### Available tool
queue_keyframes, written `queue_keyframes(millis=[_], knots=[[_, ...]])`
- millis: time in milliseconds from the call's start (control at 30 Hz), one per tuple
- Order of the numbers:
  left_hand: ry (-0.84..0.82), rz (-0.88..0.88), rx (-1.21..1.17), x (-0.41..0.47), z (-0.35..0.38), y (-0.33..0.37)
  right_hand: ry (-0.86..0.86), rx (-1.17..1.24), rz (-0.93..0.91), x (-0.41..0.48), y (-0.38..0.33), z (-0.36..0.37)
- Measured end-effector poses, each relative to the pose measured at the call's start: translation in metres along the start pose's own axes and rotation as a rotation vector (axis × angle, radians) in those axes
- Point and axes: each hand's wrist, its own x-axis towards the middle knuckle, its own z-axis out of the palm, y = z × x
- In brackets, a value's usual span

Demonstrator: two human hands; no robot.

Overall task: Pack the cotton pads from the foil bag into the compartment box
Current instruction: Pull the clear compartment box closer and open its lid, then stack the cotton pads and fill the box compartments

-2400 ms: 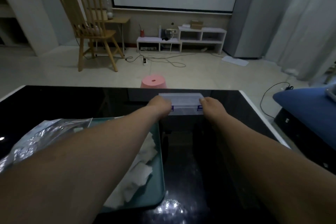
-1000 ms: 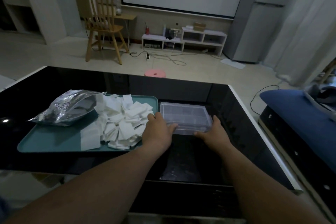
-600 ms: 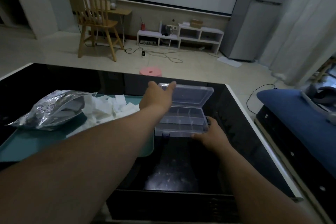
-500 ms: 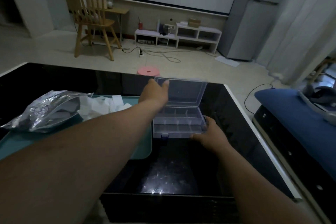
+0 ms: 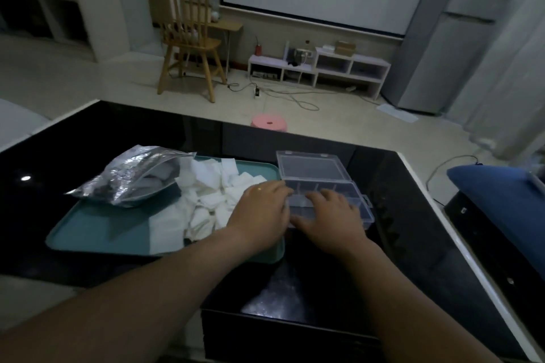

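On the black table (image 5: pixel 398 215) the teal tray (image 5: pixel 103 233) carries the foil bag (image 5: pixel 132 177) at its ten o'clock and the cotton pads (image 5: pixel 212 194) heaped toward three o'clock, just beside the open compartment box (image 5: pixel 311 169). The right hand (image 5: pixel 331 215) lies on the box, fingers spread and relaxed; the left hand (image 5: pixel 259 209) is at its nine o'clock edge — whether those fingers grasp the wall I cannot tell. Better, I think, to steady the box with the right and take few pads at once.
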Motion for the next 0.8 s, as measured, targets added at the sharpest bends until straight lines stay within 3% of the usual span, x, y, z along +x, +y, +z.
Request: queue_keyframes(millis=[133, 333, 467, 567, 800], knots=[[0.117, 0.08, 0.125, -0.04, -0.028, -0.039, 0.019, 0.098, -0.19, -0.004, -0.028, -0.01], [0.147, 0.007, 0.23, -0.086, -0.074, -0.1, -0.113, 0.163, -0.361, -0.019, -0.086, -0.007], [-0.076, -0.155, 0.277, -0.122, -0.073, -0.121, -0.251, 0.14, -0.349, -0.031, -0.104, 0.016], [-0.24, -0.201, 0.223, -0.132, -0.057, -0.132, -0.254, 0.175, -0.32, -0.04, -0.112, 0.037], [-0.253, -0.122, 0.159, -0.126, -0.053, -0.154, -0.171, 0.213, -0.258, -0.044, -0.123, 0.059]])
